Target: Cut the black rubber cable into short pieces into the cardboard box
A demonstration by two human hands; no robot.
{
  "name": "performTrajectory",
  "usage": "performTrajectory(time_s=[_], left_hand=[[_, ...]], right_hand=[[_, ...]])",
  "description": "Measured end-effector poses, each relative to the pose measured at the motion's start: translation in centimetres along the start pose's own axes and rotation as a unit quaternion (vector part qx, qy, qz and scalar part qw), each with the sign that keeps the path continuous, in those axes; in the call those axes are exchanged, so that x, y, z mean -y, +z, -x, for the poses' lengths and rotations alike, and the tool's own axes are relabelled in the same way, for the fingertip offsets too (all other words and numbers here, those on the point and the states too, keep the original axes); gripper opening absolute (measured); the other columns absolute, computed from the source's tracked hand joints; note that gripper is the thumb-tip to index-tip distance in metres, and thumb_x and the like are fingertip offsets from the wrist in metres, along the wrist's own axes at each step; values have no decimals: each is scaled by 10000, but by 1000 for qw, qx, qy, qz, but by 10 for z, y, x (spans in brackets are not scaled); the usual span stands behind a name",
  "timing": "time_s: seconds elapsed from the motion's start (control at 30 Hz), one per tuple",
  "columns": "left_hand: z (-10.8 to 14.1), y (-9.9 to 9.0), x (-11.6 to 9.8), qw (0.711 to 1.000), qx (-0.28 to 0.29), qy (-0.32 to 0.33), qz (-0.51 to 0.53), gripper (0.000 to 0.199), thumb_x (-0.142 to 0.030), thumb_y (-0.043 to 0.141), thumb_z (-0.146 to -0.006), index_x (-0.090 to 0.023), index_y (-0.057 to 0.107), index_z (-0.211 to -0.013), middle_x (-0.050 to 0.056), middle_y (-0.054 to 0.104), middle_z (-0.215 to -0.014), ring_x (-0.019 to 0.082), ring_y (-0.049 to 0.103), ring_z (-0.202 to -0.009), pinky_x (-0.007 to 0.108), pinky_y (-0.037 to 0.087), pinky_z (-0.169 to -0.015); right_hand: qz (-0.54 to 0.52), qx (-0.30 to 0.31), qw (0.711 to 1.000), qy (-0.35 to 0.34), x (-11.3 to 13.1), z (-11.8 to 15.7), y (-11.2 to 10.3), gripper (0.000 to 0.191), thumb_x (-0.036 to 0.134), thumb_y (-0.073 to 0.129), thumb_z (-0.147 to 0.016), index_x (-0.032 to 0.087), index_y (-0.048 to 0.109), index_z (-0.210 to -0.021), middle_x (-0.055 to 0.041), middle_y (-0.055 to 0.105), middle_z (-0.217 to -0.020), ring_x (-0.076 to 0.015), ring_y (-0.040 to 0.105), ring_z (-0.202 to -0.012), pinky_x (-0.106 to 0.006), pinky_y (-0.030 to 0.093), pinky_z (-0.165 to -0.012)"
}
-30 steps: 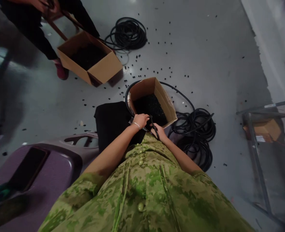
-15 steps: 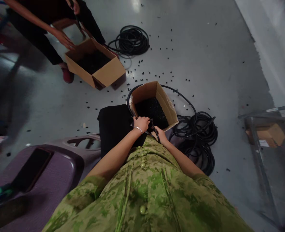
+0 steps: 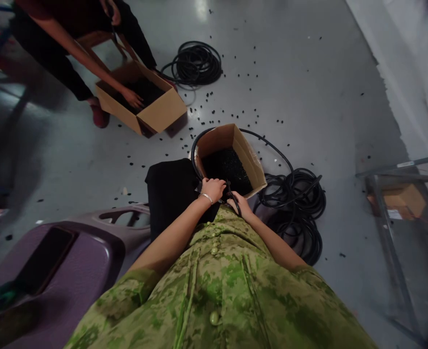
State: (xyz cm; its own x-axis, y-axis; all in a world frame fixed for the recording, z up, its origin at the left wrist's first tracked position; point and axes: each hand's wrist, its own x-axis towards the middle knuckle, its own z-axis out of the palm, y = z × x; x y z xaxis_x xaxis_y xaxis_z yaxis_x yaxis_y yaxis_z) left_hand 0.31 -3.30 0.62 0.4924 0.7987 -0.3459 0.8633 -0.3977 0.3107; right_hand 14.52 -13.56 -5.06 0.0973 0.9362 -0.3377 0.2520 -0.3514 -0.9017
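My left hand (image 3: 214, 189), with a bangle on the wrist, is closed around a black rubber hose (image 3: 195, 150) at the near edge of an open cardboard box (image 3: 252, 157). The hose loops from there around the box's far side to a coil (image 3: 306, 194) on the right. Close beside it, my right hand (image 3: 241, 204) grips what look like black-handled scissors (image 3: 229, 188), their tips near my left fingers. Small black pieces (image 3: 228, 167) fill the bottom of the box. The hose end between my hands is too small and dark to make out.
Across from me a person's hand (image 3: 132, 98) reaches into another cardboard box (image 3: 163, 109) of black pieces. Another hose coil (image 3: 198, 63) lies behind it. Black bits dot the grey floor (image 3: 308, 106). A purple plastic stool (image 3: 90, 271) holding a phone (image 3: 48, 259) stands left; a metal frame (image 3: 391, 242) stands right.
The other person's hand has moved down from the box's edge into the box. My two hands stay almost in place, with the hose and scissors between them.
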Motion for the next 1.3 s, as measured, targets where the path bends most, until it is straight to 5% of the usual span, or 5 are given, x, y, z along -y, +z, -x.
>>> performTrajectory(time_s=[0.47, 0.73, 1.03, 1.3], left_hand=[[-10, -3, 6, 999, 34, -33, 0, 315, -298, 432, -1005, -239, 730, -1089, 107, 737, -1182, 278, 647, -1134, 448, 336, -1000], [-1, -7, 1, 999, -13, -46, -15, 284, -318, 482, -986, -249, 725, -1116, 116, 706, -1214, 322, 570, -1198, 572, 233, -1103], [-1, -7, 2, 999, -3, -50, -13, 316, -311, 458, -995, -270, 724, -1159, 109, 709, -1202, 315, 577, -1177, 581, 256, -1084], [-2, -2, 4, 999, 2, -35, -16, 310, -324, 471, -990, -292, 728, -1161, 97, 717, -1199, 303, 577, -1178, 558, 259, -1075]], right_hand=[[127, -26, 992, -12, -18, -13, 9, 344, 268, 552, -778, 246, 770, -1044, 31, 709, -722, -166, 620, -676, -231, 460, -682], [122, -45, 992, 5, -16, -14, 9, 346, 235, 546, -779, 224, 768, -1044, 24, 692, -723, -169, 621, -689, -235, 463, -701], [10, -7, 1000, -8, -18, -10, 4, 305, 290, 619, -763, 226, 729, -1040, 17, 721, -835, -176, 639, -763, -268, 496, -761], [-156, 55, 986, 31, -9, -8, 0, 381, 463, 668, -795, 177, 681, -1048, 5, 676, -726, -156, 619, -667, -258, 487, -665]])
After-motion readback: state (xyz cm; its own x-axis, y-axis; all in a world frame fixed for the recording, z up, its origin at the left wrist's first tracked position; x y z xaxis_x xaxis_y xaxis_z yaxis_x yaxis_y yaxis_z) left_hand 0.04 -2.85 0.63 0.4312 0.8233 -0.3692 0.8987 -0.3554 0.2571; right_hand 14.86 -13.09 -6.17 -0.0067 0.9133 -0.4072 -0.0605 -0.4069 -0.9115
